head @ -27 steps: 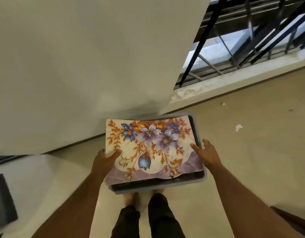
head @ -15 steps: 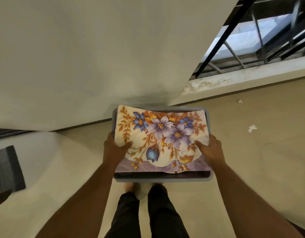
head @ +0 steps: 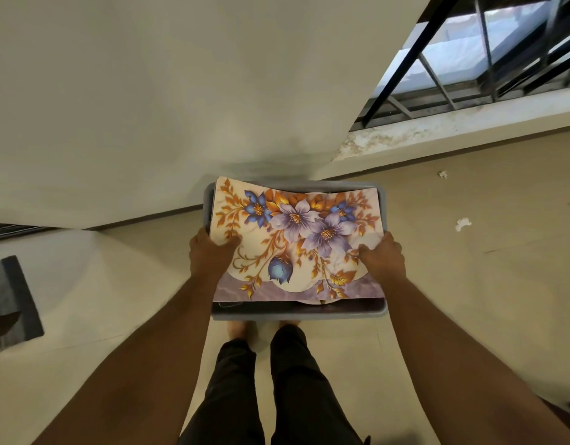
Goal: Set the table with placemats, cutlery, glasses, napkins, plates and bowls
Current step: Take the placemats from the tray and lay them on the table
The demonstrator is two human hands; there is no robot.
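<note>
Placemat, floral, lay across the top of a grey tub that I carried at waist height, above my feet. Beige floor under me, smooth, with two small white scraps lying well apart to my right. A pale wall ran straight ahead; to the right of it a low stained ledge carried black metal railing bars. A dark grey mat sat on the floor at far left.

The tub's rim showed at the near edge and at both sides. The placemat covered nearly all of its opening, bowed up slightly along the far edge (a second printed edge peeked out beneath the near side). What else the tub held I could not tell; only a dark gap showed under the near edge.

My left hand gripped the tub's left side, thumb pressed on top of the placemat. My right hand gripped the right side the same way, thumb over the placemat's edge.
</note>
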